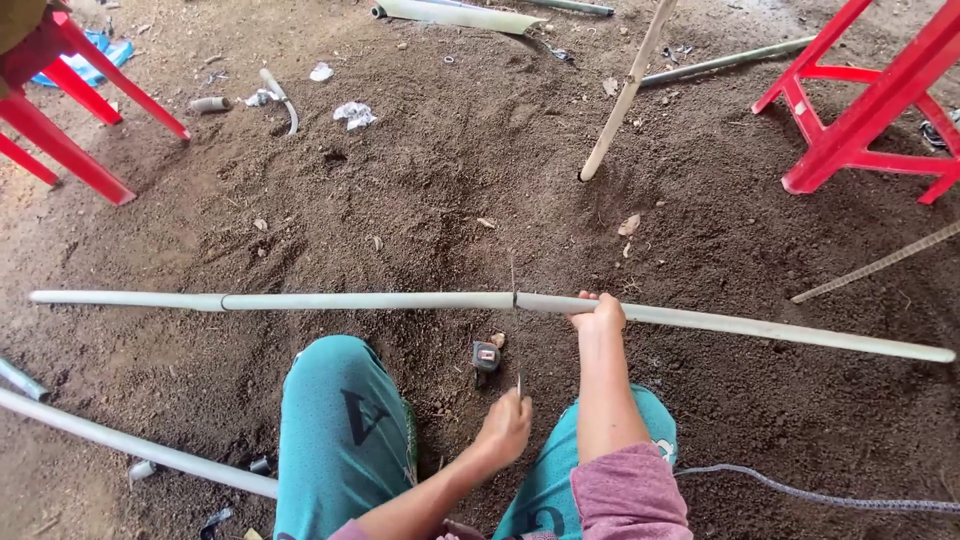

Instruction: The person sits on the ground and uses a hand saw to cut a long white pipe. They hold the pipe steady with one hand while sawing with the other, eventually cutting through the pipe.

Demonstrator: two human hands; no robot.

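Mid-cut: left hand [505, 428] clamped on thin saw blade [515, 330] crossing grey pipe [380, 301] lying on soil floor; right hand [598, 313] gripping pipe just right of blade. Next: steady strokes, pipe pinned

A long pale grey plastic pipe [380, 300] lies across the dark soil, running from the far left almost to the right edge. It is nearly level, and its right part slopes a little downward. A joint shows on its left part, where a thinner section meets a wider one.

A thin hacksaw blade [516, 335] stands across the pipe near its middle, at a right angle to it. The blade is narrow, dark and bare, without a frame. Its far end reaches a little beyond the pipe, and its near end points toward the person.
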